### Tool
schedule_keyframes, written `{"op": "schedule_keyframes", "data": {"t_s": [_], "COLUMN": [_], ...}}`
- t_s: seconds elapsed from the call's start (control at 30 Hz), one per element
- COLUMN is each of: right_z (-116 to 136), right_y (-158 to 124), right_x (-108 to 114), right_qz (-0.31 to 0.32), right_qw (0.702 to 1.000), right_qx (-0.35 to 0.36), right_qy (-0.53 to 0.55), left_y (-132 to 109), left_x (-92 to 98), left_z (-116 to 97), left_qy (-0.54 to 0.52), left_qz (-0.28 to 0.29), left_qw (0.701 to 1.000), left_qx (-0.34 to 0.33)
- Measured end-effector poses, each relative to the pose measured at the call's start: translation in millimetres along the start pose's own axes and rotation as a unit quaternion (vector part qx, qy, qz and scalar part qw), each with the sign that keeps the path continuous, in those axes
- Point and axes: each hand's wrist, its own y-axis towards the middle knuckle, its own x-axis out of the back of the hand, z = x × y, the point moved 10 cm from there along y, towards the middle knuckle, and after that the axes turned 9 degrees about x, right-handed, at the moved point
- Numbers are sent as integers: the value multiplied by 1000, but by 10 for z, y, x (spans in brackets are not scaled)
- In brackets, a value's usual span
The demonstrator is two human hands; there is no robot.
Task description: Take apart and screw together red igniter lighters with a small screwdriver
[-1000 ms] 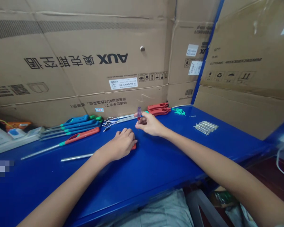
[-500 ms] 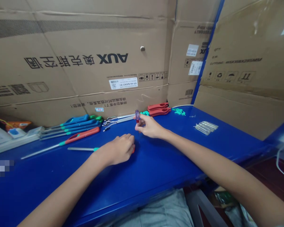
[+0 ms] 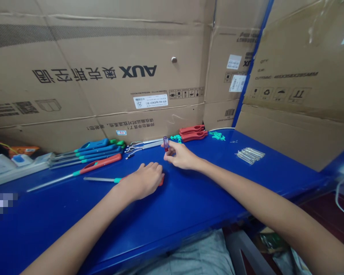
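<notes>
My left hand (image 3: 147,178) is wrapped round the red handle of a lighter (image 3: 101,180) lying on the blue table; its metal tube and green collar stick out to the left, and a red end shows past my fingers. My right hand (image 3: 180,154) pinches a small screwdriver with a clear purple handle (image 3: 166,143), held upright a little above and right of my left hand. The screwdriver's lower end is hidden by my fingers. Behind my right hand lie thin metal tubes with wires (image 3: 149,145).
At the left lie a red-handled lighter (image 3: 103,163) and several blue-handled ones (image 3: 101,149), beside a white power strip (image 3: 37,167). Red handle shells (image 3: 192,135), green parts (image 3: 217,136) and a clear packet (image 3: 250,155) are at the right. Cardboard (image 3: 103,49) walls the back.
The view has shifted slightly. The screwdriver has dipped a little in my right hand; my left hand keeps its hold on the lighter.
</notes>
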Motion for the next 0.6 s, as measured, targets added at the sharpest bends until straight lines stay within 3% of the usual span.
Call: {"op": "schedule_keyframes", "data": {"t_s": [0.23,0.6], "right_z": [37,3], "right_y": [-29,-25], "right_x": [-68,-86], "right_qz": [29,28], "right_qw": [999,999], "right_qx": [9,-2], "right_qy": [-33,-17], "left_y": [46,48], "left_x": [63,16], "left_z": [32,55], "left_qy": [7,13], "left_qz": [-20,-60], "left_qw": [1000,998], "left_qx": [-7,-12]}}
